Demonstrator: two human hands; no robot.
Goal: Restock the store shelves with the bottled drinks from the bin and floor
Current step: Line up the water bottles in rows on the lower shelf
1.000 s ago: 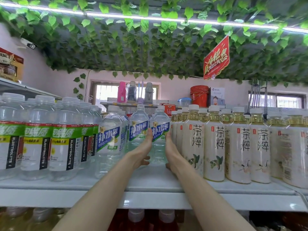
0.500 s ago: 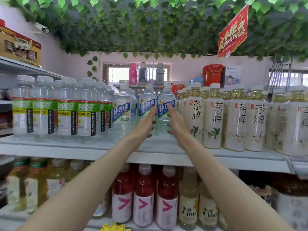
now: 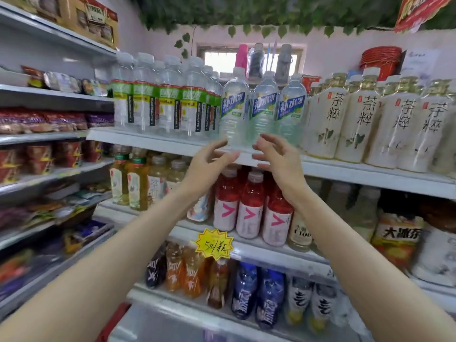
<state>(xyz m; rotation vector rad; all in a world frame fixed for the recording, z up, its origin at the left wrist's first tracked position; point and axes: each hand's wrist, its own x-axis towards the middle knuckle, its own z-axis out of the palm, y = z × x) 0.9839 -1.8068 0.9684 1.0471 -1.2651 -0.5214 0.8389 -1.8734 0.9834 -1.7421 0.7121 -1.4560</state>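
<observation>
Three clear blue-labelled water bottles stand side by side at the front of the top white shelf. My left hand hovers just below and in front of them, fingers relaxed and holding nothing. My right hand is beside it, fingers loosely spread, also empty. Both hands are clear of the bottles, in front of the shelf's front edge.
Green-labelled clear bottles stand left of the water, white tea bottles to the right. Red drink bottles fill the shelf below, with a yellow price tag. Snack shelves run along the left. A red bin edge shows at the bottom.
Both hands have drawn back and down from the blue-labelled bottles they touched. The view has tilted downward, showing the lower shelves.
</observation>
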